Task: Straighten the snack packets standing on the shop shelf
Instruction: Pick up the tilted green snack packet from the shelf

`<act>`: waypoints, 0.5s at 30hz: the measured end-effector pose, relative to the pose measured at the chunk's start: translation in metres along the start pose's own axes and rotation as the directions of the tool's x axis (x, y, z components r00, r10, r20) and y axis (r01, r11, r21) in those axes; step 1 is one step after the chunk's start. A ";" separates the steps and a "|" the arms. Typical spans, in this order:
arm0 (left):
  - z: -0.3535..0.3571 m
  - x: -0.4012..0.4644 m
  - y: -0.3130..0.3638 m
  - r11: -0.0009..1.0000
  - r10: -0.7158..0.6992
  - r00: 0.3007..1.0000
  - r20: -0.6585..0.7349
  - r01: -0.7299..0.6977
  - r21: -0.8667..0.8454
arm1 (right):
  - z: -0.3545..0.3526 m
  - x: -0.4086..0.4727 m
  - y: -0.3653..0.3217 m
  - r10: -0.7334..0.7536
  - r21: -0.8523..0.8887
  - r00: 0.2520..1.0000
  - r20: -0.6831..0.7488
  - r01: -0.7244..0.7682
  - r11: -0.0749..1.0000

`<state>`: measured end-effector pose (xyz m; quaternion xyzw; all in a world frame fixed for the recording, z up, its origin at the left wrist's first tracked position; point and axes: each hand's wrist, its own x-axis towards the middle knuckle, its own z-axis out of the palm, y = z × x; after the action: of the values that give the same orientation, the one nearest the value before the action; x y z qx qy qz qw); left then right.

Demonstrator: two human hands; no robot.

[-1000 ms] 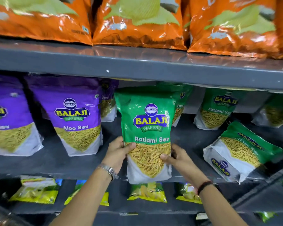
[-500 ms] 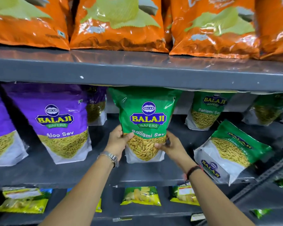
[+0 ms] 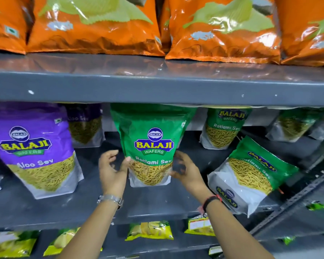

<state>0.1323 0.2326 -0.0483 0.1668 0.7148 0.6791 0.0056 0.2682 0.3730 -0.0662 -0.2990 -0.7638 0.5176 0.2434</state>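
Note:
A green Ratlami Sev packet [image 3: 153,144] stands upright in the middle of the grey shelf [image 3: 157,206]. My left hand [image 3: 111,172] is at its lower left edge, fingers spread, with the thumb tip just touching the packet. My right hand [image 3: 185,172] is at its lower right edge, fingers curled apart and blurred, not clasping it. To the right, another green Ratlami Sev packet [image 3: 251,176] leans tilted to the left. A purple Aloo Sev packet [image 3: 34,150] stands at the left.
More green packets [image 3: 224,128] and a purple one [image 3: 84,126] stand at the back of the shelf. The shelf board above [image 3: 157,88] carries large orange bags [image 3: 94,28]. Yellow packets [image 3: 150,229] lie on the shelf below. A slotted upright [image 3: 297,197] runs at the right.
Both hands pushed the green packet back from the shelf's front edge and set it upright. Their grip on its lower sides has loosened and the fingers have come apart.

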 end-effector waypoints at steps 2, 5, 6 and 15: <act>-0.003 -0.010 0.010 0.969 0.212 0.975 -0.069 -0.200 0.146 | -0.014 -0.015 -0.002 0.002 0.003 0.995 -0.096 -0.002 1.000; 0.009 -0.032 0.028 0.862 0.461 0.881 0.109 -0.474 0.180 | -0.041 -0.037 -0.001 0.000 0.033 0.961 -0.277 0.010 0.999; 0.019 -0.042 0.033 0.841 0.491 0.851 0.187 -0.519 0.152 | -0.052 -0.045 0.000 0.009 0.031 0.938 -0.348 0.001 1.000; 0.158 -0.080 0.036 0.923 0.085 0.592 0.802 -0.349 0.160 | -0.157 -0.068 0.060 0.316 0.052 0.639 -0.702 -0.396 0.917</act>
<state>0.2535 0.3666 -0.0427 0.5307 0.7087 0.4165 0.2065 0.4347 0.4430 -0.0724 -0.6285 -0.5673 0.3622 0.3898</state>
